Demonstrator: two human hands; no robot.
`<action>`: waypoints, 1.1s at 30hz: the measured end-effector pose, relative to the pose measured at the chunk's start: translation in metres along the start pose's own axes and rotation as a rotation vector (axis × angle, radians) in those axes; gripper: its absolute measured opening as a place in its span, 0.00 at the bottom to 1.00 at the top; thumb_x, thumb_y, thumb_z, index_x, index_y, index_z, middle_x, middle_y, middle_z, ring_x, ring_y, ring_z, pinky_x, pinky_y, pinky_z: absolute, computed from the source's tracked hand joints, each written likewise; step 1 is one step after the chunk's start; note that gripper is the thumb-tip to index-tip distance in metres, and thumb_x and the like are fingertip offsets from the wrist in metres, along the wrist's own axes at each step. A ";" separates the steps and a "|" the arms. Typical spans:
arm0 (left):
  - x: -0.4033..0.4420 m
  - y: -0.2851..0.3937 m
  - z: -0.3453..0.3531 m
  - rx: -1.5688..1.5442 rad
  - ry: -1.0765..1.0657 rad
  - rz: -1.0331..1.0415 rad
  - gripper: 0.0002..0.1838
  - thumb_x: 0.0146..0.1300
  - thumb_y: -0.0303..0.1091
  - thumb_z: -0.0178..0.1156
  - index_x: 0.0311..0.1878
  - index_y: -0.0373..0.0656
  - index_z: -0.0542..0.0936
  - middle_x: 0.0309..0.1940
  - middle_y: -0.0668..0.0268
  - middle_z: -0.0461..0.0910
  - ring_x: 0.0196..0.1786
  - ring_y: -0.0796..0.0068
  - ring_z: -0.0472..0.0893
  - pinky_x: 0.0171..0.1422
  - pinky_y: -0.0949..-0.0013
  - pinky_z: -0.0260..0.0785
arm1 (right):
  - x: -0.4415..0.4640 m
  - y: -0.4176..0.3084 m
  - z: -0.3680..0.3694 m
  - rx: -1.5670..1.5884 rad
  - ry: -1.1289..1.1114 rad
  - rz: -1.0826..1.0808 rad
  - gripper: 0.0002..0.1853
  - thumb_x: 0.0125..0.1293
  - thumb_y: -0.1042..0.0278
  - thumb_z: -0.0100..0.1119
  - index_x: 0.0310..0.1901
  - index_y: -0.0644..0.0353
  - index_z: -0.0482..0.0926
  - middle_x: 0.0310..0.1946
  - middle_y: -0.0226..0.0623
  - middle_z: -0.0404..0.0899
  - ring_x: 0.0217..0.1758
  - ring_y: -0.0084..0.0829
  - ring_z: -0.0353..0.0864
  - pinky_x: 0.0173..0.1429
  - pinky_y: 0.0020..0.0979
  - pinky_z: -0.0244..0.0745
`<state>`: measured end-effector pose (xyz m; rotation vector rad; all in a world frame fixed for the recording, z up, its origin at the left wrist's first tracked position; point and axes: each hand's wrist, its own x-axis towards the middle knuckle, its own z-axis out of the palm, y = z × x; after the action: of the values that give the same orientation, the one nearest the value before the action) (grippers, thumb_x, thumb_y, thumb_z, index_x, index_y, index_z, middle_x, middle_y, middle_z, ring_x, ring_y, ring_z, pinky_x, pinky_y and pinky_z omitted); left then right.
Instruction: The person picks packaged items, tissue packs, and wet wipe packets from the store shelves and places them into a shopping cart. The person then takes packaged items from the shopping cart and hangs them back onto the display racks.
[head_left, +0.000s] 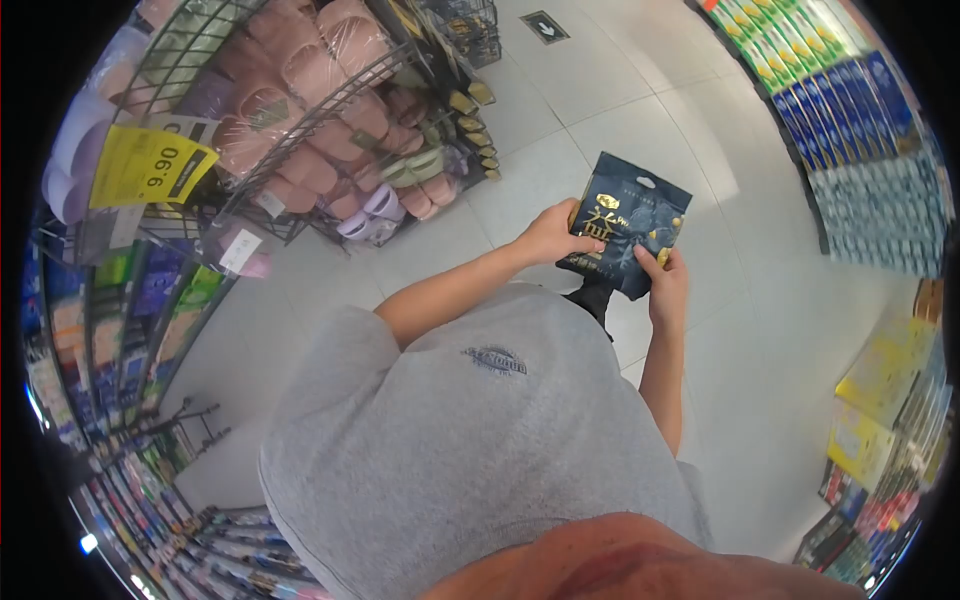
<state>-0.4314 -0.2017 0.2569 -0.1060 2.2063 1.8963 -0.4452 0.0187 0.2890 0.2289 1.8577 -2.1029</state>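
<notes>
A dark blue plastic pouch (632, 205) with gold lettering and a hang hole along its upper edge is held out in front of my body. My left hand (560, 233) grips its left side, thumb across the front. On the lower right side, my right hand (662, 275) pinches the pouch with the thumb on its face. The fingers behind the pouch are hidden. Its printed front faces up toward me, slightly tilted. What is inside cannot be seen.
To the left stands a wire rack (330, 110) full of pink, lilac and green slippers, with a yellow price tag (155, 165). Boxed goods (845, 110) line a shelf on the right. Yellow packages (870, 400) sit lower right. A floor arrow sign (544, 27) lies ahead on the tiles.
</notes>
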 end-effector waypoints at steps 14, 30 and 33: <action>0.201 0.078 0.026 -0.254 0.447 -0.168 0.31 0.49 0.37 0.76 0.52 0.31 0.75 0.43 0.60 0.82 0.45 0.74 0.81 0.51 0.71 0.73 | 0.300 -0.133 -0.045 -0.218 -0.552 0.060 0.16 0.57 0.71 0.70 0.43 0.68 0.76 0.35 0.34 0.82 0.35 0.19 0.78 0.40 0.23 0.74; 0.315 0.034 -0.141 -0.973 0.859 -0.213 0.20 0.58 0.29 0.68 0.53 0.42 0.77 0.46 0.69 0.81 0.49 0.75 0.80 0.53 0.67 0.71 | 0.535 -0.141 0.214 -0.830 -1.028 -0.194 0.25 0.56 0.59 0.71 0.46 0.73 0.77 0.33 0.37 0.82 0.33 0.23 0.80 0.39 0.26 0.75; 0.327 0.009 -0.179 -0.883 0.969 -0.162 0.18 0.57 0.28 0.68 0.51 0.41 0.78 0.44 0.69 0.82 0.46 0.76 0.81 0.51 0.71 0.72 | 0.553 -0.137 0.267 -0.828 -1.114 -0.190 0.23 0.56 0.58 0.71 0.42 0.71 0.77 0.30 0.36 0.81 0.32 0.22 0.79 0.37 0.26 0.74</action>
<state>-0.7732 -0.3453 0.2178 -1.5495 1.3833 2.9075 -0.9840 -0.3059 0.2715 -1.0895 1.7570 -0.9271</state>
